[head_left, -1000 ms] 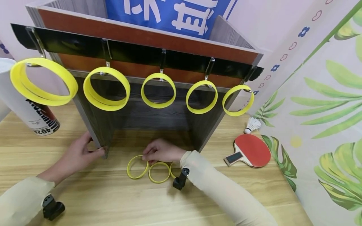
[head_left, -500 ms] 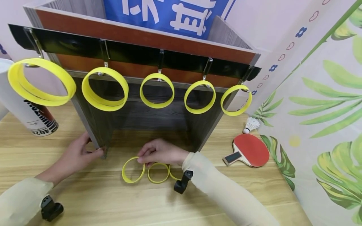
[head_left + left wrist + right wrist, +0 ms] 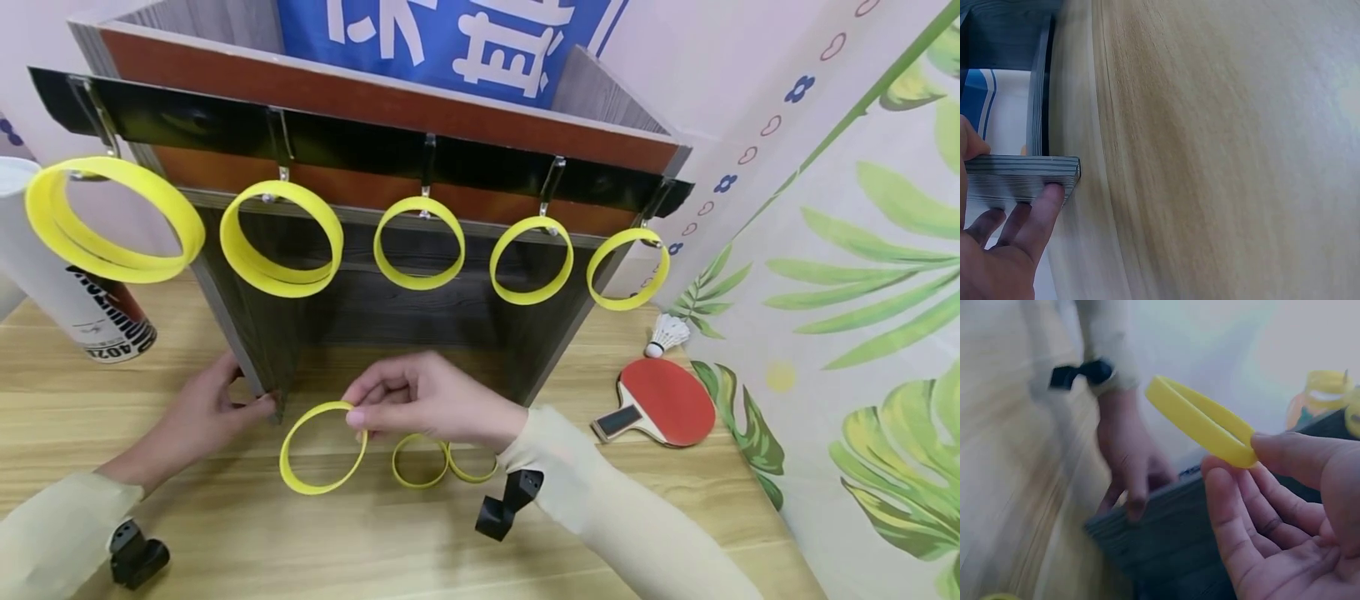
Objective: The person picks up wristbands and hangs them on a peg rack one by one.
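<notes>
In the head view my right hand [image 3: 438,400] pinches a thin yellow ring [image 3: 320,489] between thumb and fingers, holding it above the table in front of the grey wooden stand. The right wrist view shows the same ring [image 3: 1191,424] tilted, gripped at one end. My left hand [image 3: 202,414] grips the lower front edge of the stand's left side panel [image 3: 238,333]. In the left wrist view, the thumb lies on one side of that panel [image 3: 1022,165] and the fingers on the other. Two more rings lie flat on the table, a nearer one [image 3: 420,485] and one beside it [image 3: 471,480].
Several yellow rings [image 3: 418,283] hang from hooks on a black strip [image 3: 352,146] across the stand's front. To the left stands a white cylindrical tube [image 3: 82,308]. On the right lie a red table tennis bat [image 3: 667,400] and a shuttlecock [image 3: 667,333] near the wall.
My right hand has lifted the left ring of the row off the table and moved it left and toward me. My left hand has stayed on the panel.
</notes>
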`<state>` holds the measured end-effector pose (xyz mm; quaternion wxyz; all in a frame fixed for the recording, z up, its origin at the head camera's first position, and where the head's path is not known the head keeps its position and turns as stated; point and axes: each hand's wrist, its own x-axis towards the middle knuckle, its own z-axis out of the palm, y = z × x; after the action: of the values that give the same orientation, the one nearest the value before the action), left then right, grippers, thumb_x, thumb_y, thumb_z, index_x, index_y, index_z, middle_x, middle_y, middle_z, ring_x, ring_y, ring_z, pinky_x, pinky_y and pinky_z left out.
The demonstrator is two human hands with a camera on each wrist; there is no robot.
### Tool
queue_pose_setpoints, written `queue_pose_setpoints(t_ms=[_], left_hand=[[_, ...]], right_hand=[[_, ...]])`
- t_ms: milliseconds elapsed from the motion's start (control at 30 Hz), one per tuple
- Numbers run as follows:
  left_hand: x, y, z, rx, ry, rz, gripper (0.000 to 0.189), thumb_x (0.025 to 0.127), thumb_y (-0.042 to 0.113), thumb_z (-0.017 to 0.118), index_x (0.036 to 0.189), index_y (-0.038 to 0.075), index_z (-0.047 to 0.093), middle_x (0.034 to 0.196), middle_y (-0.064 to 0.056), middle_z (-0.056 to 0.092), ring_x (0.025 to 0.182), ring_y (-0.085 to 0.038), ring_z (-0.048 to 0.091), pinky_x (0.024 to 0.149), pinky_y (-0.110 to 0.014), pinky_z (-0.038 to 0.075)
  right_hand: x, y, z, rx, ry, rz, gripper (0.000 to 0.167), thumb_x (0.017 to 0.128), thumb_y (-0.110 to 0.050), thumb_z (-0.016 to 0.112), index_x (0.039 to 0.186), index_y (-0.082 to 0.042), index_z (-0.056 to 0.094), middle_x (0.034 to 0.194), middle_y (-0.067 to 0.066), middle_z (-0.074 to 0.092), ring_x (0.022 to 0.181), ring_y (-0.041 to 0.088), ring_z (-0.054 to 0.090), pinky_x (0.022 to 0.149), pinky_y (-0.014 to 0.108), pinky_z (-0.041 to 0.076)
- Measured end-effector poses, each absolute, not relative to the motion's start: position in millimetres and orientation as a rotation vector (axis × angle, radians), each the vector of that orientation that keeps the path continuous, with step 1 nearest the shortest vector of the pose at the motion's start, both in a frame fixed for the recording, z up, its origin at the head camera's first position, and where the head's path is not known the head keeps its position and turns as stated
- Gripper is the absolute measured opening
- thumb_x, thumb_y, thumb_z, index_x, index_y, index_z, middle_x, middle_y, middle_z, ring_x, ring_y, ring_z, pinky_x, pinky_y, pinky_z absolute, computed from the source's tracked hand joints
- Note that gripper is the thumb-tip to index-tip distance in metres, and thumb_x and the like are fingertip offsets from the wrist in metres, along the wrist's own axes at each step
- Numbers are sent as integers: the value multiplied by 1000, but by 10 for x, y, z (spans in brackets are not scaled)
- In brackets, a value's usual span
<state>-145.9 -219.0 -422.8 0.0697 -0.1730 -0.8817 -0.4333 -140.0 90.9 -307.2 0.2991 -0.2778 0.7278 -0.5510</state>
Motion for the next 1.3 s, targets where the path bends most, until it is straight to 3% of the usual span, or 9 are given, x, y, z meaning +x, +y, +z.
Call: queue_pose_setpoints(t_ms=[133, 267, 500, 700, 900, 1067, 1300], left_hand=[[-1455, -2186, -4223, -536, -2641, -1300, 67, 91, -3, 73, 151, -3, 43, 137, -33, 59, 106, 25, 42, 70, -14, 54], [-1454, -2188, -4217, -528, -2655, -1301, 68, 92, -1, 73, 153, -2, 42, 139, -32, 57, 107, 25, 41, 70, -15, 55], [-1461, -2184, -4210, -497, -2682, -1277, 63, 93, 3, 75, 148, -3, 46, 131, -30, 61, 101, 22, 44, 67, -20, 58], [-1466, -2191, -4211, -515, -2664, -1288, 65, 92, 1, 73, 150, -2, 45, 132, -30, 61, 99, 19, 47, 65, -22, 57], [-1454, -2205, -4228, -515, -2669, -1296, 67, 93, 0, 72, 152, -2, 42, 137, -33, 59, 99, 20, 46, 63, -23, 56], [-1462, -2207, -4240, -519, -2652, -1303, 66, 92, -1, 72, 151, -2, 43, 136, -35, 58, 98, 19, 46, 61, -23, 55], [-1453, -2202, -4229, -528, -2646, -1312, 66, 92, 0, 72, 152, -1, 43, 136, -34, 58, 92, 13, 50, 58, -25, 53]], right_hand=[[-1292, 935, -2879, -780, 1933, -1580, 20, 97, -2, 71, 116, 4, 70, 102, 30, 72, 81, 8, 71, 88, 38, 63], [-1211, 982, -2701, -850, 1992, -1670, 17, 96, -2, 72, 113, 1, 72, 97, 22, 74, 80, 9, 70, 81, 30, 62], [-1137, 1074, -2483, -903, 1969, -1881, 18, 96, 4, 69, 114, 6, 68, 97, 21, 75, 84, 11, 72, 83, 34, 62], [-1120, 1123, -2371, -930, 1927, -2136, 22, 99, 3, 64, 118, 16, 60, 96, 2, 76, 87, 12, 74, 80, 29, 61], [-1140, 1153, -2317, -919, 1908, -2384, 15, 101, 3, 61, 115, 6, 64, 94, -2, 76, 87, 13, 73, 81, 27, 61], [-1138, 1119, -2293, -867, 1846, -2543, 21, 101, 8, 54, 115, -2, 65, 97, -2, 75, 91, 11, 72, 83, 24, 59], [-1146, 1070, -2269, -803, 1803, -2670, 23, 101, 12, 50, 113, -2, 63, 98, -1, 75, 90, 14, 75, 85, 26, 61]])
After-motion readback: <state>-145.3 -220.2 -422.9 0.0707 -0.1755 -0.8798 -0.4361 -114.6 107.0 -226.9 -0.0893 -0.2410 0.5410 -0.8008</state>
